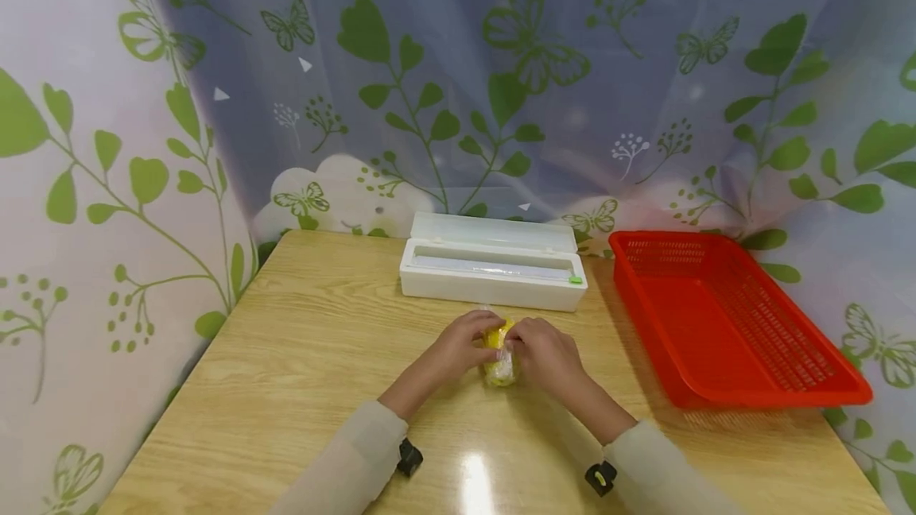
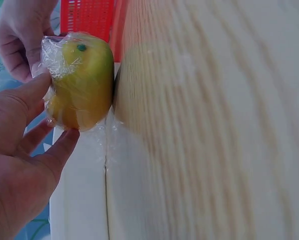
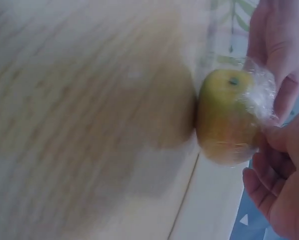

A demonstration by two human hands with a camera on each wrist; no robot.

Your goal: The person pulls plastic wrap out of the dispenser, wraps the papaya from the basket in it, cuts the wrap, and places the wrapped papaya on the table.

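Note:
A yellow-green mango (image 1: pixel 500 373) wrapped in clear cling film (image 2: pixel 55 56) lies on the wooden table, between my two hands. My left hand (image 1: pixel 461 348) grips it from the left, thumb on the near side and fingers toward the far side. In the left wrist view, its fingertips touch the wrapped fruit (image 2: pixel 84 95). From the right, my right hand (image 1: pixel 549 354) pinches the film gathered on top of the mango. The right wrist view has the mango (image 3: pixel 224 122) upright against the tabletop side, its small green stem spot showing, with bunched film beside the fingers.
Just beyond the hands stands a white cling film dispenser box (image 1: pixel 494 290), lid raised, a roll inside and a green slider (image 1: pixel 575 280) at its right end. A red plastic basket (image 1: pixel 769 399) sits on the right. Patterned curtain (image 1: pixel 444 46) hangs behind the wooden table (image 1: pixel 286 388).

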